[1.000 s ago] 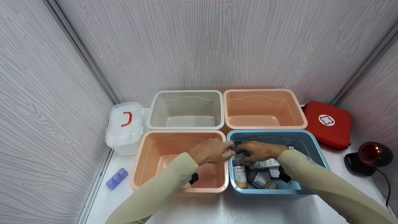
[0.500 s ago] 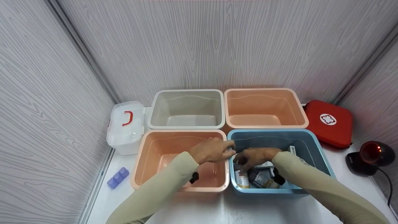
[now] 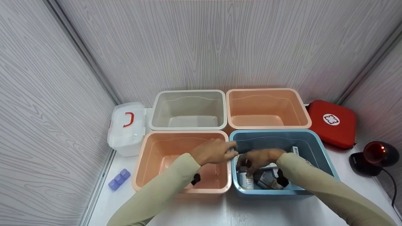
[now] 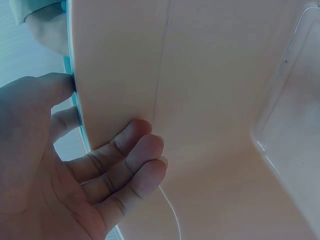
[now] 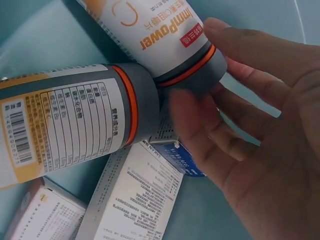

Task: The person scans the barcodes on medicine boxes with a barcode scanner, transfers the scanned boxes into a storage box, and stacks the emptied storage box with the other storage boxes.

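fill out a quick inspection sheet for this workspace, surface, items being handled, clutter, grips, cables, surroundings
Surface: white tabletop, bearing a grey tub, rear orange tub, front orange tub and blue tub
Job's things: grey-capped bottles and cartons jumbled in the blue tub
Clutter: clear box and purple case at left; red bag at right
Left grip: thumb and forefinger at the adjoining front tub rims; firmness unclear
Right grip: inside the blue tub, fingers around one bottle's capped end; whether it holds firmly is unclear
Cables: one black cord from the black device at right; others, nothing seen
Surroundings: pale wood-grain walls behind and both sides
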Motion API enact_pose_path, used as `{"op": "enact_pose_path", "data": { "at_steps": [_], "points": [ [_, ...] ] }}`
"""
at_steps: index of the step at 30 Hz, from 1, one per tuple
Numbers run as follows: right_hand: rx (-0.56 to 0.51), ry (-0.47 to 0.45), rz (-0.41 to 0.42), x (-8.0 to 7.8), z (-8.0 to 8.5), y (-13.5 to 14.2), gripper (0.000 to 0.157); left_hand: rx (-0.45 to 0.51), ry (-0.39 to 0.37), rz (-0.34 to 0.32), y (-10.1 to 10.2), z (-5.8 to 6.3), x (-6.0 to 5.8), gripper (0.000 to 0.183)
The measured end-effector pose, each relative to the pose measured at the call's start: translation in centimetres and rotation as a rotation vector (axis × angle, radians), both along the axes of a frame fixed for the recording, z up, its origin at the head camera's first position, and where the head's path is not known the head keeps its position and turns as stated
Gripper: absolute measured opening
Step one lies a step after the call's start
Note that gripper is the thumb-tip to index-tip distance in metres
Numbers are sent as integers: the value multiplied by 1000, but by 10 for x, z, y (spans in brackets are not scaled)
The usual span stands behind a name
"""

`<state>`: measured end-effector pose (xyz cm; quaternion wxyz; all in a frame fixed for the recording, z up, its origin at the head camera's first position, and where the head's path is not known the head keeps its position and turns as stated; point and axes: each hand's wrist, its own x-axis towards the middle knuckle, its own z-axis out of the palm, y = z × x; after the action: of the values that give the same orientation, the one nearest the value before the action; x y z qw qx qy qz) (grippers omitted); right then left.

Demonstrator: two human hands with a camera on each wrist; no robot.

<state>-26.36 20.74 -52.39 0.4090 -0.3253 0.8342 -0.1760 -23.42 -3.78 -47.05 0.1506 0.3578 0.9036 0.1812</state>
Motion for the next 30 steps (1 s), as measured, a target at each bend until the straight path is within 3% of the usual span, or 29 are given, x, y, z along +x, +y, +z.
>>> {"op": "enact_pose_path", "data": {
  "at_steps": [6,15,21,30],
  "points": [
    [-14,12,91,5,5,-2,57,4,-13,7,-1,0,-1,27],
    [123,83,68,15,16,-6,64,14,-23,6,-3,0,0,29],
    [108,151,168,17,11,-4,62,30,-28,-15,-2,-2,0,29],
    [33,115,83,14,13,5,54,33,-31,-13,-2,-2,-1,28]
  ]
}}
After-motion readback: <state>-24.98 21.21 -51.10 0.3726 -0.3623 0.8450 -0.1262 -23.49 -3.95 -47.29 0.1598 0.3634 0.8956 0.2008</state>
